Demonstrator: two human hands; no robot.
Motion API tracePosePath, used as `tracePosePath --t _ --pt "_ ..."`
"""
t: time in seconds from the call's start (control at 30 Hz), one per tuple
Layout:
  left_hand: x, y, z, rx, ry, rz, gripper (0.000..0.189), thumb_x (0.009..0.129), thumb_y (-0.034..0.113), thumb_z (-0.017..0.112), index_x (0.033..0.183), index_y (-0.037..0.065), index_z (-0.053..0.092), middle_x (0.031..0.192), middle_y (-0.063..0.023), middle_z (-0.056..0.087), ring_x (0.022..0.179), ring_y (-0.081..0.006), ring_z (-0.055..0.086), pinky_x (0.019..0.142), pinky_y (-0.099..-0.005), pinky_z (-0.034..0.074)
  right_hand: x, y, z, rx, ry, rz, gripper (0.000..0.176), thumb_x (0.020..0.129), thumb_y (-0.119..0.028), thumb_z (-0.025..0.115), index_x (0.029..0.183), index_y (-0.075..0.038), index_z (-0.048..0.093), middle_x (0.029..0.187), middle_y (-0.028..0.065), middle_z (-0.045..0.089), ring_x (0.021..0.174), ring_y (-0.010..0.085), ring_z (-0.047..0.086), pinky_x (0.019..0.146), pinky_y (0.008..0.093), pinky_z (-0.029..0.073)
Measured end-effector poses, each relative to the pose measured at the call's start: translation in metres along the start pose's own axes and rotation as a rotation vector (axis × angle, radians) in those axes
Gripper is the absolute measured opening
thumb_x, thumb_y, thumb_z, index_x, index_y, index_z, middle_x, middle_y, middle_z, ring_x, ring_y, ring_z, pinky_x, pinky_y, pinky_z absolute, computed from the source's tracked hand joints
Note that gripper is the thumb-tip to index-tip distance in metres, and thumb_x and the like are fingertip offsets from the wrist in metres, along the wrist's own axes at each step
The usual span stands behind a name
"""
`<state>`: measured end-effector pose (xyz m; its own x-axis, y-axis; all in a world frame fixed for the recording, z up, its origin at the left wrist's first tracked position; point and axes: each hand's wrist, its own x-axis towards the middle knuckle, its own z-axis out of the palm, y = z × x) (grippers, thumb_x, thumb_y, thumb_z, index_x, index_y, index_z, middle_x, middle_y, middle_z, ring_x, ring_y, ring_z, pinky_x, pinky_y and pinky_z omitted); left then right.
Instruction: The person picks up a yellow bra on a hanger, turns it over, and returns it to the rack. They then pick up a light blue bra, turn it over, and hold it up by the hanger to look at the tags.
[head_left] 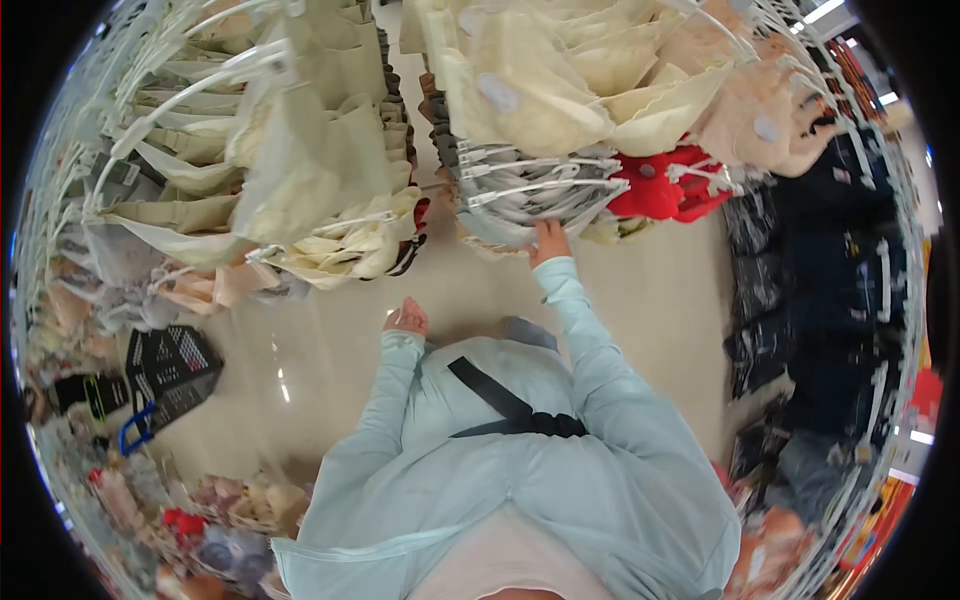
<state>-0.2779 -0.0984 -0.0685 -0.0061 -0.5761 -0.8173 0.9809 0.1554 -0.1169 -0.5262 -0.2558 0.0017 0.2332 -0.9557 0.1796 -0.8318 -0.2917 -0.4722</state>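
My right hand (548, 242) reaches forward to a row of grey bras (535, 205) on white hangers. Its fingers are bent against the lower edge of the nearest grey bra and seem to grip it; the fingertips are partly hidden. Close in front of my body, my left hand (407, 317) is held low with its palm turned up. Its fingers are loosely curled and apart, with nothing visible in them. Red bras (668, 185) hang just right of the grey ones, and cream bras (540, 95) hang above them.
More cream bras (330, 170) hang on the left rack. A black basket (175, 370) with a blue handle stands on the shiny floor (300, 390) at left. Dark packaged garments (825, 270) line the right side. Further racks of underwear (230, 550) stand behind me.
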Motion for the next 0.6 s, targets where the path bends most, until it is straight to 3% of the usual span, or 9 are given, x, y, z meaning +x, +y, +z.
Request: tracePosePath --t 0.07,0.13,0.2,0.27,0.33,0.37,0.4,0.5,0.6 --pt "0.019 -0.029 -0.017 -0.049 0.023 0.048 0.029 0.075 0.018 0.039 0.099 0.003 0.044 0.091 -0.0061 0.051 0.084 -0.0171 0.046 0.071 -0.0293 0.039 0.006 0.008 -0.011 0.004 -0.050 -0.091 0.033 0.058 -0.008 0.059 0.089 -0.004 0.046 0.090 0.0125 0.043 0.084 0.0300 0.042 0.071 0.0365 0.036" --pt "0.027 -0.073 -0.033 0.083 -0.294 -0.049 0.021 0.071 0.013 0.044 0.087 0.001 0.050 0.086 -0.0074 0.054 0.079 -0.0194 0.052 0.068 -0.0317 0.041 0.002 0.014 -0.022 0.017 -0.100 -0.159 0.028 0.060 -0.011 0.058 0.085 -0.005 0.049 0.088 0.0109 0.044 0.079 0.0289 0.045 0.067 0.0366 0.038" --pt "0.010 -0.122 -0.019 0.357 0.025 -0.048 0.021 0.072 0.017 0.048 0.088 0.005 0.050 0.091 -0.0057 0.052 0.084 -0.0184 0.050 0.069 -0.0318 0.041 0.000 0.020 -0.035 0.119 -0.232 -0.148 0.020 0.063 -0.014 0.057 0.080 -0.006 0.050 0.080 0.0081 0.046 0.070 0.0268 0.047 0.060 0.0341 0.039" --pt "-0.006 -0.165 -0.009 0.557 -0.043 -0.094 0.027 0.073 0.022 0.050 0.096 0.008 0.046 0.098 -0.0039 0.048 0.090 -0.0164 0.046 0.073 -0.0326 0.039 0.004 0.021 -0.053 0.218 -0.296 -0.189 0.019 0.064 -0.015 0.056 0.079 -0.005 0.050 0.073 0.0070 0.047 0.064 0.0234 0.049 0.056 0.0312 0.039" --pt "-0.032 -0.199 0.009 0.710 -0.115 0.002 0.030 0.074 0.022 0.050 0.100 0.009 0.043 0.101 -0.0033 0.046 0.092 -0.0161 0.044 0.075 -0.0330 0.038 0.007 0.025 -0.060 0.306 -0.370 -0.239 0.018 0.066 -0.016 0.056 0.079 -0.005 0.050 0.066 0.0058 0.048 0.057 0.0199 0.050 0.052 0.0284 0.040" --pt "-0.037 -0.211 0.013 0.892 -0.192 0.079 0.033 0.074 0.022 0.050 0.104 0.009 0.041 0.103 -0.0027 0.044 0.094 -0.0159 0.043 0.076 -0.0334 0.036 0.011 0.029 -0.061 0.431 -0.555 -0.152 0.022 0.066 -0.023 0.056 0.079 -0.005 0.050 0.065 0.0075 0.049 0.057 0.0211 0.050 0.052 0.0298 0.039" --pt "-0.034 -0.217 0.010 0.869 -0.184 0.096 0.033 0.074 0.022 0.050 0.104 0.009 0.041 0.103 -0.0027 0.044 0.094 -0.0159 0.043 0.076 -0.0334 0.036 0.015 0.032 -0.061 0.547 -0.737 -0.055 0.027 0.066 -0.029 0.056 0.078 -0.006 0.050 0.063 0.0092 0.051 0.056 0.0223 0.050 0.052 0.0313 0.038" --pt "-0.025 -0.232 0.008 0.731 -0.361 0.206 0.035 0.071 0.020 0.055 0.102 0.009 0.042 0.097 -0.0023 0.047 0.087 -0.0140 0.046 0.067 -0.0282 0.040 0.019 0.042 -0.055 0.770 -0.895 -0.107 0.029 0.068 -0.033 0.054 0.077 -0.005 0.050 0.059 0.0094 0.051 0.053 0.0200 0.050 0.050 0.0303 0.038" --pt "-0.046 -0.251 0.028 0.560 -0.358 0.345 0.035 0.072 0.015 0.054 0.104 0.006 0.040 0.098 -0.0041 0.047 0.088 -0.0156 0.046 0.071 -0.0286 0.039 0.019 0.032 -0.085 0.608 -0.852 -0.151 0.029 0.068 -0.033 0.054 0.074 -0.005 0.050 0.058 0.0093 0.050 0.052 0.0189 0.050 0.049 0.0302 0.037"
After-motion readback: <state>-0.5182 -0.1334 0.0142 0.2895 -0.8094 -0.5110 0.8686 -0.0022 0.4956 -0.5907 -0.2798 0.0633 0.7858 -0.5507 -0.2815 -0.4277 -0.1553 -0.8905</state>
